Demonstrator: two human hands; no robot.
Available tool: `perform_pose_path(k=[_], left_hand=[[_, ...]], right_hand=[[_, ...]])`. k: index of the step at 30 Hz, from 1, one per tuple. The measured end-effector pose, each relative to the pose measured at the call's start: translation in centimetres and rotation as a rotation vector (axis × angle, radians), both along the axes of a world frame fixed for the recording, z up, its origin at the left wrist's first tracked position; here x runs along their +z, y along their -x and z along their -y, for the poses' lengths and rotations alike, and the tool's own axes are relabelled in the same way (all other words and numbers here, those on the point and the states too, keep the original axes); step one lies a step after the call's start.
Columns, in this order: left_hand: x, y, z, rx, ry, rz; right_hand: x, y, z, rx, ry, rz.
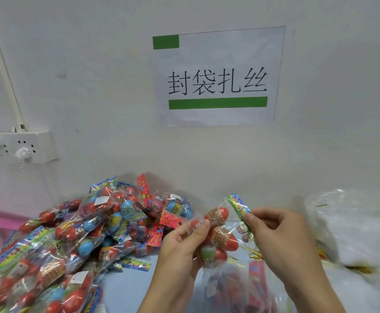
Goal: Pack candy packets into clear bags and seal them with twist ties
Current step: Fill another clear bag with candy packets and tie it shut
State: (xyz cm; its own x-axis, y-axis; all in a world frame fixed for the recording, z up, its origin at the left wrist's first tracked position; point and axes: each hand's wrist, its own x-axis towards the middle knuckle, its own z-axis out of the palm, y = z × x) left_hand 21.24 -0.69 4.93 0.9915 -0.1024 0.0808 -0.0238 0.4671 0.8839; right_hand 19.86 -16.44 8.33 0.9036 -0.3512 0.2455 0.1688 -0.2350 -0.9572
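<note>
Both forearms rise from the bottom edge, and just beyond them a clear bag (234, 288) of more candy lies blurred on the desk (126, 288), its contents hard to make out. Above it, the left hand (180, 247) and right hand (277, 233) hold one candy packet (218, 233) between them, up off the desk. It is a clear packet of red egg-shaped sweets with a printed header strip (238, 205) at its top.

The left fingers (201, 224) are closed on the packet's left side, thumb pressed against the film beside the top egg. The right fingers (248, 216) pinch the header strip at its lower end, so the packet hangs stretched between the two grips.

A large heap of packets (71, 240) fills the desk on the left. Whether these are finished or waiting to be bagged cannot be told from here. Gold twist ties (253, 255) lie loose on the desk just under the right hand, and a pile of crumpled clear plastic (351, 224) sits to the right. Judging by this, the work is mid-run: this packet is not yet bagged, and no tie is in either hand.
</note>
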Motion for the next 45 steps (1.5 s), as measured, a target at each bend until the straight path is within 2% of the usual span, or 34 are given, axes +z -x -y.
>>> perform_pose_path(k=[6,9,12,17,19,21,27,30,37,41,45], left_hand=[[0.0,-2.1,-1.9,0.337,-0.158,-0.101],[-1.2,-3.2,-3.0,0.442,-0.237,-0.153],[-2.4,-3.9,-2.9,0.462,-0.244,-0.164],[-2.9,-5.1,-1.6,0.321,-0.322,-0.149],[-3.1,-5.4,-1.3,0.323,-0.363,-0.135],[-3.2,-5.5,-1.5,0.385,-0.376,-0.079],[-1.0,-4.6,-2.2,0.765,-0.327,0.206],[0.9,-3.4,-2.4,0.857,-0.403,0.328],[4.6,0.3,-0.1,0.735,-0.632,0.57],[5.5,2.5,2.7,0.671,-0.763,0.786],[5.9,3.6,4.0,0.703,-0.807,0.85]], right_hand=[[0.4,-0.1,0.8,-0.131,-0.037,0.182],[0.3,-0.1,0.6,-0.172,0.009,0.205],[0.0,-0.3,0.2,-0.231,0.087,0.203],[-0.4,-0.5,-0.4,-0.278,0.159,0.199],[-0.4,-0.5,-0.7,-0.271,0.167,0.225],[-0.4,-0.5,-0.9,-0.268,0.159,0.242],[-0.4,-0.5,-1.4,-0.273,0.175,0.318],[-0.1,-0.2,-1.7,-0.265,0.186,0.343],[1.3,0.9,-2.8,-0.263,0.188,0.457],[2.0,2.3,-3.4,-0.14,0.192,0.501],[2.0,3.7,-1.4,-0.064,0.146,0.49]])
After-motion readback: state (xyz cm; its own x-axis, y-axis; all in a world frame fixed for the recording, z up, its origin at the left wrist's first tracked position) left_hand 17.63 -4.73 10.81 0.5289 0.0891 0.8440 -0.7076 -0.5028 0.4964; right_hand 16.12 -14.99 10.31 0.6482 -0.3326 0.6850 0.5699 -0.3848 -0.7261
